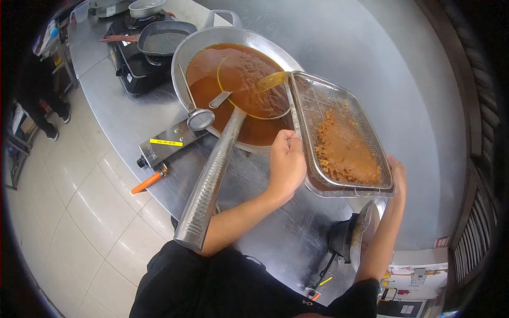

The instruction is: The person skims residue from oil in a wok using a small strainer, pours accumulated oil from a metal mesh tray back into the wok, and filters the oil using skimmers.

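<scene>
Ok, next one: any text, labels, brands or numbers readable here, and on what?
Nothing can be read.
Yellow label on the burner's metal housing: dark print, too small to read.
Posters at the bottom right: coloured print, too blurred.
Small red sign on the right: unreadable.

Bright, even light fills the scene, probably from overhead fixtures. It throws broad soft glare across the steel counter and a sheen on the brown liquid in the wok. Shadows are faint and short, gathering under the wire tray and the forearms. Strong fisheye distortion bends the counter edge and floor tiles, and a black vignette closes the corners. The centre is sharp; the far stove and the frame's margins look softer, slightly smeared
</scene>
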Tool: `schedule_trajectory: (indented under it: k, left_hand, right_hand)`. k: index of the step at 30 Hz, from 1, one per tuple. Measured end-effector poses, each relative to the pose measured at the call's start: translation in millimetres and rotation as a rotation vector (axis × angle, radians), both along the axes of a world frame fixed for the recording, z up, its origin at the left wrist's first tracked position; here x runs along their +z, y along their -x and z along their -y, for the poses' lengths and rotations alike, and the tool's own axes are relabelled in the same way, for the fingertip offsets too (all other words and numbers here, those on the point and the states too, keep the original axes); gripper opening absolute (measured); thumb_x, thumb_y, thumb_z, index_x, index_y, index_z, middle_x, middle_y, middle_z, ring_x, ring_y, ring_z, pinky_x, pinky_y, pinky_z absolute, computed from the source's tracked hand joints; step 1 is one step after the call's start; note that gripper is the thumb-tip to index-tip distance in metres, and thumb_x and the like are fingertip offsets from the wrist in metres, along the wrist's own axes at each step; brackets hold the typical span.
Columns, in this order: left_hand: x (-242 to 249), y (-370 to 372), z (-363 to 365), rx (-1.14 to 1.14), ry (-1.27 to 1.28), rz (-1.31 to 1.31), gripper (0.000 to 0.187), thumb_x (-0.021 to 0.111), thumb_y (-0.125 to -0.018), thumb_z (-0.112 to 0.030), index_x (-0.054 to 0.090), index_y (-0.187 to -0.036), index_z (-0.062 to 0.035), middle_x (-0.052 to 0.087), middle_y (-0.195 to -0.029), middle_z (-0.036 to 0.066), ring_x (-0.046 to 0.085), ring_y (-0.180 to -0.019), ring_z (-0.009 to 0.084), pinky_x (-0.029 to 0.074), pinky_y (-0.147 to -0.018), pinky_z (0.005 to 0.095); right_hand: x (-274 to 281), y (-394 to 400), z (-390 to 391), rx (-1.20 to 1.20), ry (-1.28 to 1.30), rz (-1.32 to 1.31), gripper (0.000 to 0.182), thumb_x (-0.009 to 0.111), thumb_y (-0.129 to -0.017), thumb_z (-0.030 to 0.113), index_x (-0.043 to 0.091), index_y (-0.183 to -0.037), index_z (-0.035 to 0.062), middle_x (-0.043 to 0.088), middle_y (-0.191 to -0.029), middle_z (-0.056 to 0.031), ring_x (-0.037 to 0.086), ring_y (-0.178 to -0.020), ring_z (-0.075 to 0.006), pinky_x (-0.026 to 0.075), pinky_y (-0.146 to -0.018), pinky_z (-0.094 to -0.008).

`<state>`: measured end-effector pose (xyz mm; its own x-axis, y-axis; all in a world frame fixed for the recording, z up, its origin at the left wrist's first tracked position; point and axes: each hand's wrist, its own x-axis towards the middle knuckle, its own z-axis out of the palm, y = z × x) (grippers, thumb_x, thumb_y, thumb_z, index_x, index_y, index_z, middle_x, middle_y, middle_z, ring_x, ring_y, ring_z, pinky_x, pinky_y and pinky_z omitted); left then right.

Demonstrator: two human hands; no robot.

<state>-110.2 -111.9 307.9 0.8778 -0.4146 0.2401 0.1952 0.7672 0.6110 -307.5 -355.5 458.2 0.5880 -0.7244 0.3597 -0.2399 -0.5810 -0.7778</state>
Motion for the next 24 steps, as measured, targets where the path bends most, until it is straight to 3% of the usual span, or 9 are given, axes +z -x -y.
schedule_trajectory:
  k: [12, 15, 18, 21, 24]
  left_hand:
    - [-6.3, -9.5, 6.5, -0.059, 0.044, 0.009, 0.017, 0.042, -0.101, -0.014, 0.053, -0.097, -0.0018, 0.057, -0.088, 0.003, 0.05, -0.081, 0.0077, 0.041, -0.076, 0.0253]
    - [-7.9, -7.6, 13.2, 0.019, 0.089, -0.026, 0.018, 0.045, -0.098, -0.014, 0.053, -0.094, 0.0012, 0.055, -0.077, 0.003, 0.05, -0.07, 0.009, 0.041, -0.065, 0.0278]
    - [-4.8, -10.7, 8.0, -0.004, 0.08, -0.021, 0.018, 0.045, -0.098, -0.014, 0.053, -0.095, 0.0009, 0.055, -0.077, 0.003, 0.049, -0.071, 0.0085, 0.041, -0.065, 0.0274]
    - [-4.7, -9.8, 3.6, -0.089, 0.016, -0.018, 0.017, 0.042, -0.102, -0.015, 0.053, -0.099, -0.0019, 0.057, -0.089, 0.003, 0.051, -0.082, 0.0078, 0.041, -0.077, 0.0254]
    - [0.5, -5.5, 0.8, -0.105, 0.083, -0.103, 0.017, 0.045, -0.098, -0.014, 0.053, -0.097, 0.0008, 0.055, -0.079, 0.003, 0.049, -0.071, 0.0084, 0.041, -0.066, 0.0273]
  right_hand:
    - [4.1, -7.7, -10.2, 0.023, 0.0, 0.048, 0.027, 0.05, -0.096, 0.019, 0.065, -0.096, -0.0028, 0.066, -0.083, -0.0062, 0.062, -0.066, -0.0114, 0.052, -0.058, -0.0268]
    - [7.8, -10.3, -24.4, -0.023, 0.024, 0.029, 0.026, 0.05, -0.096, 0.016, 0.066, -0.095, -0.0036, 0.066, -0.082, -0.0057, 0.061, -0.066, -0.0109, 0.05, -0.058, -0.0252]
    - [10.8, -10.8, -18.0, -0.013, 0.035, 0.016, 0.027, 0.049, -0.096, 0.018, 0.064, -0.097, -0.0036, 0.066, -0.084, -0.0071, 0.062, -0.067, -0.012, 0.053, -0.059, -0.0272]
    - [12.7, -10.5, -13.2, -0.051, 0.027, 0.006, 0.027, 0.049, -0.097, 0.019, 0.064, -0.099, -0.0037, 0.066, -0.085, -0.007, 0.062, -0.067, -0.012, 0.053, -0.059, -0.0267]
    - [17.9, -7.2, 5.4, -0.038, 0.075, -0.05, 0.028, 0.048, -0.098, 0.02, 0.063, -0.101, -0.004, 0.066, -0.086, -0.0071, 0.062, -0.067, -0.0118, 0.052, -0.06, -0.0263]
